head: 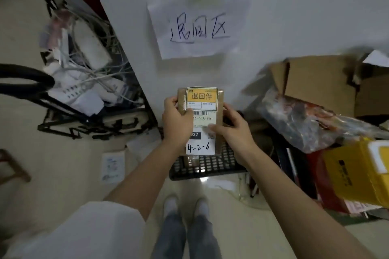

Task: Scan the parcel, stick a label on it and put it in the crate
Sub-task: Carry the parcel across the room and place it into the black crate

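I hold a flat brown parcel (220, 111) upright in front of me with both hands. A yellow label (201, 97) sits on its upper part, above a white shipping label with a barcode and the handwriting "4-2-6". My left hand (177, 121) grips the parcel's left edge, thumb on the yellow label's lower left corner. My right hand (230, 128) holds the right edge, thumb pressing on the white label. A black mesh crate (207, 166) stands on the floor directly below the parcel, partly hidden by it and by my hands.
A white wall panel with a handwritten paper sign (197, 29) rises behind the crate. Left is a black cart (88, 99) full of cables and power strips. Right lie cardboard boxes (315, 82), a plastic-wrapped package (305, 120) and a yellow box (357, 174). My feet (186, 206) stand before the crate.
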`<move>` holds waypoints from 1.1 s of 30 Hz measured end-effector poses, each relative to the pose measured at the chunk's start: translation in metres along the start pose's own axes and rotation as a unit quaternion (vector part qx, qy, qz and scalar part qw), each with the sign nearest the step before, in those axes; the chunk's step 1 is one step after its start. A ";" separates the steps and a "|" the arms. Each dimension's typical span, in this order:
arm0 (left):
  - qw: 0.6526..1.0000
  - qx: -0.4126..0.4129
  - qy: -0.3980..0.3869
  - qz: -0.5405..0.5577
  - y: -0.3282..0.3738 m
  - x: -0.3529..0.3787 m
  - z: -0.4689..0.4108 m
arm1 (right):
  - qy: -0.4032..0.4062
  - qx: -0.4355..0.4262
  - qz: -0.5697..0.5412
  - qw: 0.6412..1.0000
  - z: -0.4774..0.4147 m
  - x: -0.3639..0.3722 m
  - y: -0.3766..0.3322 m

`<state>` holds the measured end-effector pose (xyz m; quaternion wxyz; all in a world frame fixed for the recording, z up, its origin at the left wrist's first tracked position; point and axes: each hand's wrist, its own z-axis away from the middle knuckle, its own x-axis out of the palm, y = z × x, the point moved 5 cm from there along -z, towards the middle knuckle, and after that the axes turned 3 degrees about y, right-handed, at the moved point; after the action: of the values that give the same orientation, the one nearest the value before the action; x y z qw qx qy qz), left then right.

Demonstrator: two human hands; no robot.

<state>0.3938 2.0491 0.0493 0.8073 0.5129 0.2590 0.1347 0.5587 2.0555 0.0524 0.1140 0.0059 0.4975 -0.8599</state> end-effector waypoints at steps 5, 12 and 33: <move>0.999 -0.046 -0.004 -0.023 -0.096 0.027 -0.020 | -0.025 0.056 -0.009 0.998 -0.037 0.021 0.101; 0.995 -0.093 -0.013 -0.038 -0.209 0.065 -0.049 | -0.027 0.096 -0.013 0.995 -0.105 0.044 0.209; 0.979 -0.177 -0.096 -0.026 -0.473 0.152 -0.153 | -0.013 0.188 0.033 0.982 -0.255 0.082 0.470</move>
<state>0.4115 2.0320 -0.4696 0.9097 0.3654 0.1653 0.1079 0.5477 2.0333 -0.4880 0.1452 0.0322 0.3250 -0.9340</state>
